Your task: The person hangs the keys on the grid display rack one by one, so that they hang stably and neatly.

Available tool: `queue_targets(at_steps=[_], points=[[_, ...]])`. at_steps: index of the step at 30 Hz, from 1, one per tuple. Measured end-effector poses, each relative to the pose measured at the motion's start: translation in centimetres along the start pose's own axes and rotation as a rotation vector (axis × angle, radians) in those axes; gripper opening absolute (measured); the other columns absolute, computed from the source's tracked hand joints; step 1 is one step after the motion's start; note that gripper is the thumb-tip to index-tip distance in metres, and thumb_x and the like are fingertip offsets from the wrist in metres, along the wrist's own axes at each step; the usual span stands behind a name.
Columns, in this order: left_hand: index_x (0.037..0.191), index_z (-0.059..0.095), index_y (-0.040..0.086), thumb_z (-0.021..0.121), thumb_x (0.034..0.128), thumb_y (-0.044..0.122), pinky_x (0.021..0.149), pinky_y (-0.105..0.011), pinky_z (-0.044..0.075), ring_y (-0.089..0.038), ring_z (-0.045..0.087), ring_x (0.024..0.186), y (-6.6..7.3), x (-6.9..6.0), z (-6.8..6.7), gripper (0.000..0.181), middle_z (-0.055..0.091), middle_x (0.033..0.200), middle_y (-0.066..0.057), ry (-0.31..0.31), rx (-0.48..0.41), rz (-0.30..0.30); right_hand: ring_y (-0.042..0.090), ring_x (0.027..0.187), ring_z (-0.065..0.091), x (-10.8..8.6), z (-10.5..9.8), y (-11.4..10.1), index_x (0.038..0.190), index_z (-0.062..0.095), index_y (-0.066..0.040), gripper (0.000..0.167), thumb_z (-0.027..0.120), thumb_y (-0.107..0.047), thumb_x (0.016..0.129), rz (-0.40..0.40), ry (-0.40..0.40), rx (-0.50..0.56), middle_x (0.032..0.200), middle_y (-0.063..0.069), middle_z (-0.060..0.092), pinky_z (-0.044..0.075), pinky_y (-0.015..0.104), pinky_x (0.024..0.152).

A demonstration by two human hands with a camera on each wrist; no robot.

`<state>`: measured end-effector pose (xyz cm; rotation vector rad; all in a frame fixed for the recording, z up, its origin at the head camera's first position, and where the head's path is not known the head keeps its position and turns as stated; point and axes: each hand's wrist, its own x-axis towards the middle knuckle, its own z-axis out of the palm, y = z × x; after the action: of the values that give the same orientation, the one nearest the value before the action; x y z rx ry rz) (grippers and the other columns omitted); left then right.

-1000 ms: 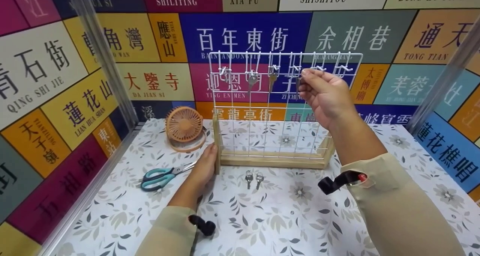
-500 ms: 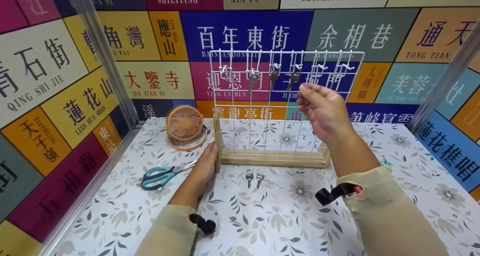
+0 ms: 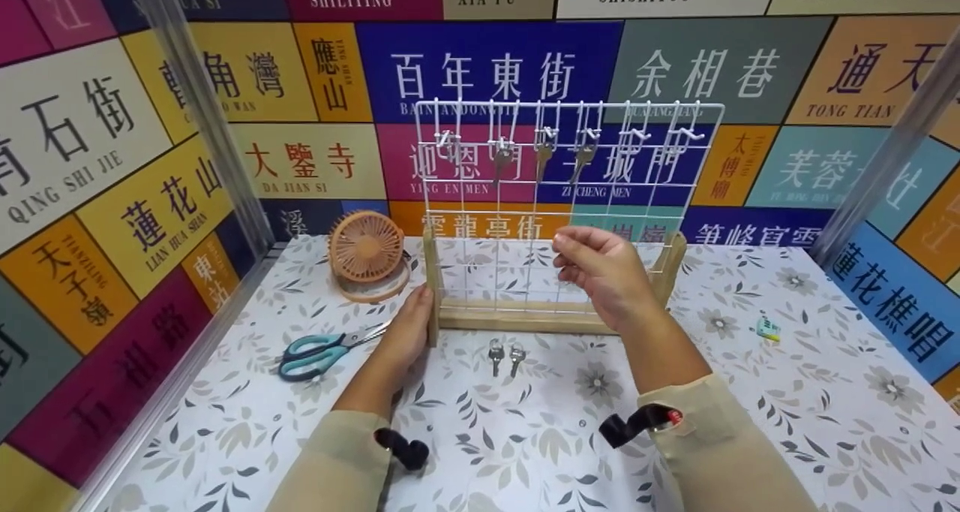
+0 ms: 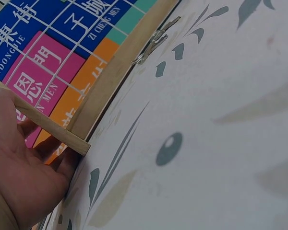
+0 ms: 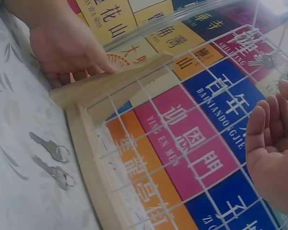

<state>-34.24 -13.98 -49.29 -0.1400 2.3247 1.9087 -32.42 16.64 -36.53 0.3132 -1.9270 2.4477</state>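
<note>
In the head view, a white wire grid rack (image 3: 480, 213) stands in a wooden frame, with hooks along its top. Keys hang from hooks there, among them one key (image 3: 583, 165) on the fourth hook from the left. My left hand (image 3: 409, 324) grips the frame's left wooden side piece (image 4: 53, 127), thumb on one side and fingers on the other. In front of the grid, my right hand (image 3: 604, 272) hovers with loosely curled fingers; nothing shows in it in the right wrist view. Two loose keys (image 3: 496, 358) lie on the table before the rack.
Scissors (image 3: 315, 354) with teal handles lie left of my left forearm. Behind them stands an orange fan (image 3: 366, 249). A small green-and-white item (image 3: 768, 328) lies at the right. The tablecloth (image 3: 540, 437) is floral, and colourful sign-covered walls surround the table.
My right hand has let go of the key at the fourth hook, which now hangs there, and has moved down and left. My left hand stays on the frame.
</note>
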Motion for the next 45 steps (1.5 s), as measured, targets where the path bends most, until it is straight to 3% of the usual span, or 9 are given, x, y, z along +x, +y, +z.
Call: queue_targets(at_steps=[11, 22, 30, 34, 40, 45], points=[[0.169, 0.03, 0.03, 0.033, 0.1082, 0.072, 0.135, -0.059, 0.018, -0.034, 0.028, 0.164, -0.2, -0.3, 0.1, 0.075, 0.036, 0.174, -0.009, 0.01, 0.033, 0.039, 0.015, 0.085, 0.069, 0.0, 1.1, 5.2, 0.119, 0.075, -0.001, 0.024, 0.076, -0.016, 0.101, 0.106, -0.028, -0.117, 0.097, -0.002, 0.073, 0.062, 0.026, 0.074], [0.169, 0.03, 0.034, 0.033, 0.1067, 0.075, 0.136, -0.059, 0.015, -0.031, 0.024, 0.166, 0.0, -0.3, 0.0, 0.075, 0.033, 0.176, -0.005, 0.02, 0.027, 0.013, 0.014, 0.081, 0.069, 0.3, 0.6, 10.1, 0.12, 0.076, -0.001, 0.031, 0.081, -0.021, 0.097, 0.229, -0.021, -0.275, 0.092, -0.002, 0.075, 0.059, 0.025, 0.071], [0.168, 0.033, 0.034, 0.034, 0.1079, 0.072, 0.136, -0.058, 0.014, -0.031, 0.025, 0.165, 0.1, -0.4, 0.0, 0.071, 0.037, 0.174, -0.005, 0.016, 0.011, 0.041, 0.014, 0.079, 0.068, 0.3, -0.2, 11.9, 0.115, 0.079, -0.005, 0.026, 0.083, -0.019, 0.094, 0.276, -0.027, -0.349, 0.092, 0.0, 0.079, 0.058, 0.026, 0.07], [0.168, 0.032, 0.033, 0.033, 0.1069, 0.074, 0.136, -0.058, 0.014, -0.031, 0.024, 0.166, 0.0, -0.4, 0.0, 0.074, 0.035, 0.175, -0.005, 0.023, 0.023, 0.021, 0.015, 0.077, 0.067, 0.2, -0.5, 12.5, 0.117, 0.078, -0.003, 0.028, 0.083, -0.019, 0.094, 0.286, -0.047, -0.396, 0.093, 0.003, 0.078, 0.056, 0.027, 0.069], [0.17, 0.029, 0.029, 0.035, 0.1059, 0.076, 0.136, -0.058, 0.014, -0.032, 0.024, 0.166, -0.1, -0.3, 0.0, 0.079, 0.034, 0.175, -0.007, 0.016, 0.024, 0.041, 0.016, 0.075, 0.066, 0.1, -0.9, 12.9, 0.116, 0.08, -0.006, 0.028, 0.085, -0.019, 0.091, 0.258, -0.103, -0.562, 0.097, 0.002, 0.078, 0.056, 0.027, 0.066], [0.17, 0.029, 0.028, 0.035, 0.1062, 0.075, 0.136, -0.058, 0.014, -0.031, 0.024, 0.166, -0.1, -0.3, 0.0, 0.08, 0.034, 0.175, -0.007, 0.02, 0.026, 0.052, 0.014, 0.082, 0.069, 0.1, -1.1, 13.0, 0.114, 0.08, -0.006, 0.026, 0.085, -0.013, 0.09, 0.235, -0.16, -0.659, 0.106, 0.006, 0.08, 0.058, 0.028, 0.071]])
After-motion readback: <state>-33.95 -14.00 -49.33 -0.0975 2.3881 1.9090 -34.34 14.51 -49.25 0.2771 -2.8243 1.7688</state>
